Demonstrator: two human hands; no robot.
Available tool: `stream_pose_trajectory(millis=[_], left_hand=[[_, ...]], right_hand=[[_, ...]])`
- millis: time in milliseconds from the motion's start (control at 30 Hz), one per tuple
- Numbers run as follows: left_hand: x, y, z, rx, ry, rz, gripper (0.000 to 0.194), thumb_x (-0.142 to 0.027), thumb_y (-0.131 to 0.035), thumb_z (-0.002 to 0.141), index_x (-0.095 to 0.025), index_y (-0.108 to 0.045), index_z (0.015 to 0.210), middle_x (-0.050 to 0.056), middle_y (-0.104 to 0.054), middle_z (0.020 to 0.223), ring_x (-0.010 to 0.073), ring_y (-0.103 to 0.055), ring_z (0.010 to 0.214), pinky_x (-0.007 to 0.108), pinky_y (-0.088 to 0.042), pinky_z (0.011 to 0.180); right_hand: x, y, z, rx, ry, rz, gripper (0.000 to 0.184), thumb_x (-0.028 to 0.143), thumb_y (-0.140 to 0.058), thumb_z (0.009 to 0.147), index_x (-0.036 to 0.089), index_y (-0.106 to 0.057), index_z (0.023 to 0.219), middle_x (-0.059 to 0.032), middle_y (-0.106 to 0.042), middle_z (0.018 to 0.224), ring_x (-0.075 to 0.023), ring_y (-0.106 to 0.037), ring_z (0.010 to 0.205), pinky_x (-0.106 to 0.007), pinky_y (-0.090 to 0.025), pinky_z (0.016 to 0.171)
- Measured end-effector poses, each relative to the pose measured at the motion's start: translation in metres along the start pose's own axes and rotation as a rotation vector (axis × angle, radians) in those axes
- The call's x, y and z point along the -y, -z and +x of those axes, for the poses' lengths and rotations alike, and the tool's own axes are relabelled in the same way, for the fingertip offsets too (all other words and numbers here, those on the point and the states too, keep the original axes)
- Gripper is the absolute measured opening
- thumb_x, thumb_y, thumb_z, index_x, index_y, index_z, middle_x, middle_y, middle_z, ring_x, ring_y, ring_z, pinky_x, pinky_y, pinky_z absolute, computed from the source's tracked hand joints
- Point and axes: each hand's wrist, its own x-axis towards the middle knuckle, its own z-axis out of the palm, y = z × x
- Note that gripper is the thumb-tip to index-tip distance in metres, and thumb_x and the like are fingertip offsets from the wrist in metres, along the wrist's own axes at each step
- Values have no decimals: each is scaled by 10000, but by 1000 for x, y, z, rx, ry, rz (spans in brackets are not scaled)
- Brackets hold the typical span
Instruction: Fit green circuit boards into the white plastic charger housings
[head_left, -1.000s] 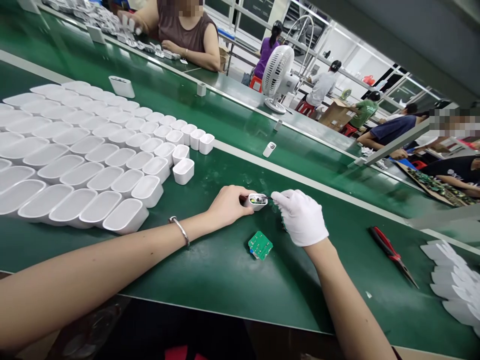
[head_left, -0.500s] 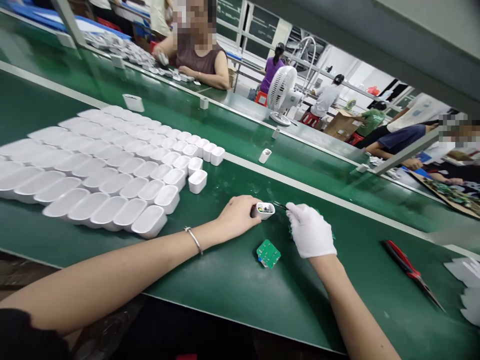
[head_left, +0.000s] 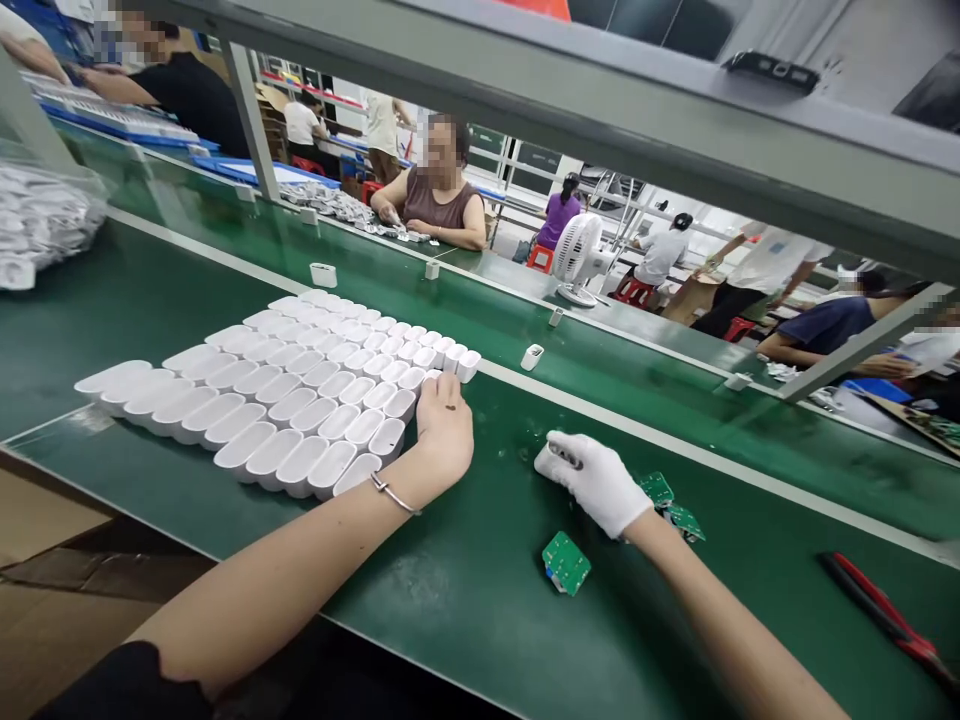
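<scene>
Nearest the camera, two forearms reach out over the green worktop (head_left: 465, 590). One green circuit board (head_left: 565, 563) lies flat between them, close to the right forearm and touching neither hand. Two more green circuit boards (head_left: 670, 505) lie just beyond the right wrist, partly overlapping each other.

The right hand (head_left: 592, 478), in one white glove, rests knuckles up on the worktop, its fingers curled in; a thin dark tool tip shows at the fingertips, but what the grip pinches cannot be told. To the far right, one red-handled tool (head_left: 885, 618) lies on the worktop, well apart from both hands.

The bare left hand (head_left: 445, 432), with one silver bracelet (head_left: 394, 493) at the wrist, lies palm down at the near right corner of the block of white housings (head_left: 285, 395). Its fingers curl down over the end housing there; whether the grip pinches it cannot be told. The housings stand open side up, packed touching in roughly five slanting rows; there are several dozen, too many to count exactly.

Farther off, one single white housing (head_left: 532, 357) stands alone on the conveyor strip, and another lone housing (head_left: 323, 274) stands to the left of it. Beyond, one white fan (head_left: 578, 255) stands by a seated co-worker (head_left: 439, 205) across the line.
</scene>
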Motion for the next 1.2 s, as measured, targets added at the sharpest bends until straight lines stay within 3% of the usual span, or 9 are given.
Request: stream_pose_trajectory(millis=[100, 200, 333, 500, 667, 767, 933, 1033, 1200], left_hand=[[-8, -3, -4, -10, -71, 8, 296, 22, -499, 705, -51, -672, 934, 205, -558, 1026, 348, -453, 1033, 400, -364, 815], [-18, -8, -10, -3, -107, 28, 303, 8, -516, 716, -29, -658, 980, 226, -492, 1171, 363, -441, 1077, 392, -407, 772], [-27, -14, -13, -85, -113, 25, 377, 63, -356, 789, -20, -621, 1044, 213, -492, 1146, 308, -512, 1022, 367, -451, 758], [-31, -15, -8, -75, -172, -120, 418, 146, -341, 706, -37, -592, 986, 183, -499, 1069, 215, -574, 887, 289, -463, 750], [-40, -23, -7, -76, -260, -274, 348, 109, -304, 770, -98, -568, 862, 119, -506, 956, 186, -531, 788, 284, -458, 664], [-48, -33, -8, -70, -265, -449, 312, 70, -308, 808, -124, -553, 814, 71, -510, 862, 156, -505, 716, 269, -462, 653], [-54, -49, -10, -245, -329, -636, 291, -25, -345, 864, -157, -605, 866, 54, -585, 875, 158, -564, 807, 255, -505, 711], [-55, -54, -11, -312, -301, -631, 333, -56, -346, 876, -145, -629, 1027, 98, -605, 1071, 200, -555, 1037, 315, -504, 846], [-53, -62, -6, -330, -256, -516, 607, 14, -418, 816, -118, -376, 1408, 179, -320, 1459, 366, -283, 1339, 515, -351, 1032]], right_hand=[[-33, 18, 40, -150, -225, -164, 194, 360, -550, 870, 221, -626, 981, -28, -640, 903, -175, -608, 804, -253, -459, 694], [-71, 38, 74, -246, -417, -262, 280, 274, -462, 898, 136, -583, 1109, -157, -606, 994, -239, -602, 824, -317, -439, 659], [-111, 39, 87, -156, -491, -296, 406, 130, -514, 829, 90, -525, 1234, -235, -547, 1157, -259, -614, 866, -337, -450, 681], [-125, 46, 66, -48, -410, -262, 659, 255, -551, 871, 155, -266, 1457, -208, -241, 1479, -311, -439, 1231, -399, -410, 938], [-116, 66, 2, 147, -278, -138, 602, 154, -685, 698, 275, -566, 1275, -53, -419, 1418, -249, -438, 1257, -322, -371, 1036], [-109, 63, -40, 190, -237, -69, 461, 120, -649, 690, 260, -677, 1128, -51, -527, 1319, -256, -488, 1212, -357, -394, 1038], [-114, 57, -60, 75, -268, 8, 459, 104, -572, 724, 235, -652, 1157, -41, -624, 1176, -219, -600, 1063, -351, -478, 966], [-118, 54, -52, -113, -321, -20, 519, 135, -579, 751, 196, -570, 1266, -93, -512, 1325, -271, -463, 1234, -442, -355, 1073], [-125, 49, -51, -143, -339, 63, 397, 312, -636, 789, 236, -633, 1179, -36, -668, 1085, -227, -607, 1050, -375, -474, 967]])
